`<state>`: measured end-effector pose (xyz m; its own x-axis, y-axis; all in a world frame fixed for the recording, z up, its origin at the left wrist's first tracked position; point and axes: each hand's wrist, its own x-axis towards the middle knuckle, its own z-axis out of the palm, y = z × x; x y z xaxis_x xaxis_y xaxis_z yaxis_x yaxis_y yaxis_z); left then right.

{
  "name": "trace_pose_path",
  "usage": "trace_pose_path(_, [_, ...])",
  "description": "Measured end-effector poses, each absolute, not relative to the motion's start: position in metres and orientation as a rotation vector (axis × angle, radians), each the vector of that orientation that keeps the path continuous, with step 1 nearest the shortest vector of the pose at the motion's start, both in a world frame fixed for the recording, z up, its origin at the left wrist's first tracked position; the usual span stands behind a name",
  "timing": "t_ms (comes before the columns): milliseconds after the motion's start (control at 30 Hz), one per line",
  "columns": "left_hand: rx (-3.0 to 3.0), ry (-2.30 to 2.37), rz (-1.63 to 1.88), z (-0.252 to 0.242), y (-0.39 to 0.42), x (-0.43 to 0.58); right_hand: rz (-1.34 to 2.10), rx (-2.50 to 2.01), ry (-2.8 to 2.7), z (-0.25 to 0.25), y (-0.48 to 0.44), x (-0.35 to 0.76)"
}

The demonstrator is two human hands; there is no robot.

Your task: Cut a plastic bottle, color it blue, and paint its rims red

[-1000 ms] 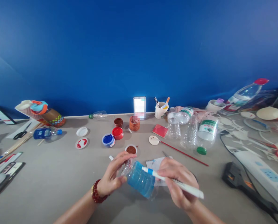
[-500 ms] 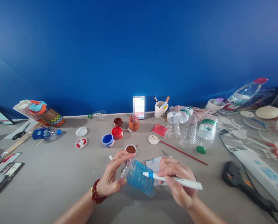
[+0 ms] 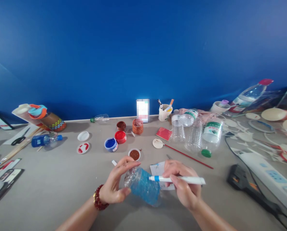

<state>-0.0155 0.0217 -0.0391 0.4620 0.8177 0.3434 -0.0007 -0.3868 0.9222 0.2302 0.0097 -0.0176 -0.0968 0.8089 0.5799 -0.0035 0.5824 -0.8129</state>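
Note:
A clear plastic bottle piece (image 3: pixel 145 189), coloured blue over most of its side, lies tilted between my hands. My left hand (image 3: pixel 116 183), with a beaded bracelet at the wrist, is closed around its left end, thumb below and fingers above. My right hand (image 3: pixel 184 183) grips a white marker (image 3: pixel 191 180) with a blue band. The marker's tip touches the upper part of the blue side. Under my right hand lies a white paper (image 3: pixel 157 167) with blue marks, partly covered by the hand. A white lid with brown paint (image 3: pixel 134 154) sits just beyond the bottle piece.
Beyond my hands stand open pots of blue paint (image 3: pixel 111 144) and red paint (image 3: pixel 120 137). A red-handled brush (image 3: pixel 186 155) rests on a white disc. To the right are several clear bottles (image 3: pixel 193 134), a black glue gun (image 3: pixel 244 183) and a white power strip (image 3: pixel 268 176).
The marker has swung nearer to level, and its tip has shifted slightly right and up on the bottle piece. My left hand keeps its hold; the view has moved a little.

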Motion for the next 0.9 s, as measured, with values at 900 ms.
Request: trace_pose_path(900, [1.925,0.838,1.055,-0.049,0.026,-0.016,0.609,-0.763,-1.614,-0.016,0.006,0.226])
